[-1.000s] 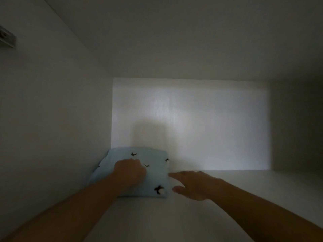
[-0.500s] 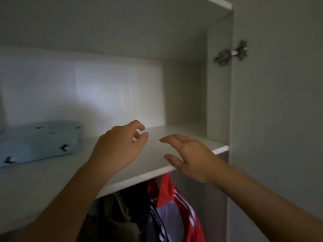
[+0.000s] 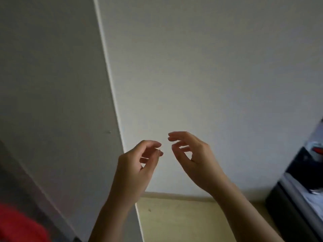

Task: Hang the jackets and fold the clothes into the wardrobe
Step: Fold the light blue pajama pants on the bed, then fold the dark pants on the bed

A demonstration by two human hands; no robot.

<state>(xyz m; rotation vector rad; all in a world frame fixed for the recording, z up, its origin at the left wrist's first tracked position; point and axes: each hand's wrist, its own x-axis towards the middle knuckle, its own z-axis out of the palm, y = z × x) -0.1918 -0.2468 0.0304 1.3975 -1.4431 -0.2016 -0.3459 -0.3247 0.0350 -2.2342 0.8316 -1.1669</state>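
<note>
My left hand (image 3: 138, 165) and my right hand (image 3: 194, 158) hover close together in mid-air in front of a white wall, fingers loosely curled, holding nothing. The open wardrobe door (image 3: 52, 102) fills the left side, its thin white edge running down the middle. A red garment (image 3: 19, 224) shows blurred at the bottom left corner, inside the wardrobe. The shelf and the folded light blue cloth are out of view.
A white wall (image 3: 209, 67) stands straight ahead, with a pale wooden floor (image 3: 183, 220) below it. A dark piece of furniture (image 3: 297, 198) with white and red items on it sits at the right edge.
The view has swung right and down, away from the wardrobe shelf. Both hands have drawn back from the shelf and come together, empty. The folded blue cloth stayed on the shelf.
</note>
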